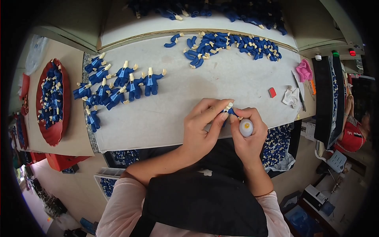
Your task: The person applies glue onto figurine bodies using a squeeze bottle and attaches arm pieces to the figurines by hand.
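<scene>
My left hand (201,125) is closed on a small doll figurine (229,111) in a blue jacket, with a cream neck stub and no head. The fingers hide most of its body. On its other side, thumb and finger of my right hand (252,138) pinch at its blue arm. A whitish squeeze bottle (245,127) with a yellowish tip is tucked in the same right hand. Several similar headless figurines (151,82) with arms attached lie at left on the white work surface (169,114). Loose blue arms with cream hands (213,42) are heaped along its far side.
A red oval tray (66,118) of blue parts stands at left. At right lie a red block (272,92), crumpled tissue (291,96), a pink cloth (304,71) and a thin dark tool (299,91). More parts fill a bin (278,144) below the edge. Another person (352,134) is far right.
</scene>
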A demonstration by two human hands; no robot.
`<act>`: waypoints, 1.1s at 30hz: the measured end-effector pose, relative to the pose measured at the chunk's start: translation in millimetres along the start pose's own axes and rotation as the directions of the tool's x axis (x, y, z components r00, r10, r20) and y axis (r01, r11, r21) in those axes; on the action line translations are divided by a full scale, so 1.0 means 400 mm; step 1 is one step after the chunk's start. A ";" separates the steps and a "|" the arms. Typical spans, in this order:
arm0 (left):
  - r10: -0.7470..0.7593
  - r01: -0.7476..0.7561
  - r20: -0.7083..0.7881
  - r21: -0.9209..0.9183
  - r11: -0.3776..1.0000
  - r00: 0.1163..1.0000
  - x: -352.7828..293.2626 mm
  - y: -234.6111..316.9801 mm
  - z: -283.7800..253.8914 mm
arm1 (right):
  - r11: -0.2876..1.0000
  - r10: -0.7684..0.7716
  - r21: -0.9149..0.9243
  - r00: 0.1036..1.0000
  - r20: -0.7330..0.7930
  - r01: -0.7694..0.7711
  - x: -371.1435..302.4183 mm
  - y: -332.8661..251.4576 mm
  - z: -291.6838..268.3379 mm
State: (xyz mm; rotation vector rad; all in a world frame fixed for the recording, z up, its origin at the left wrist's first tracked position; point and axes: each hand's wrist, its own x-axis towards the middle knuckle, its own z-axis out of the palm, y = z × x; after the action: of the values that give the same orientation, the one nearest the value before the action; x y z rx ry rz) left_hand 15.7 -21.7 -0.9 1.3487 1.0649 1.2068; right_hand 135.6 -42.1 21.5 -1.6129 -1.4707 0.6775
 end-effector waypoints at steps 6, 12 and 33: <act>-0.001 0.000 -0.023 -0.036 0.999 1.000 0.004 -0.004 0.006 | 1.000 0.018 -0.021 1.000 0.003 -0.018 0.007 -0.007 0.003; 0.006 -0.006 -0.024 0.006 1.000 1.000 0.006 -0.001 0.005 | 0.997 0.078 0.017 0.997 0.007 -0.078 0.012 -0.013 0.005; 0.003 -0.002 0.025 -0.020 1.000 1.000 0.005 -0.006 0.002 | 0.996 0.050 0.068 0.999 0.011 -0.051 0.014 -0.007 0.011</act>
State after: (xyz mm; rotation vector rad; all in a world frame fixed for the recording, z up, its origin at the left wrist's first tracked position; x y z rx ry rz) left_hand 16.5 -19.7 -3.2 1.3464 1.0313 1.1968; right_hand 131.3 -35.8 22.4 -1.6009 -1.4018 0.7567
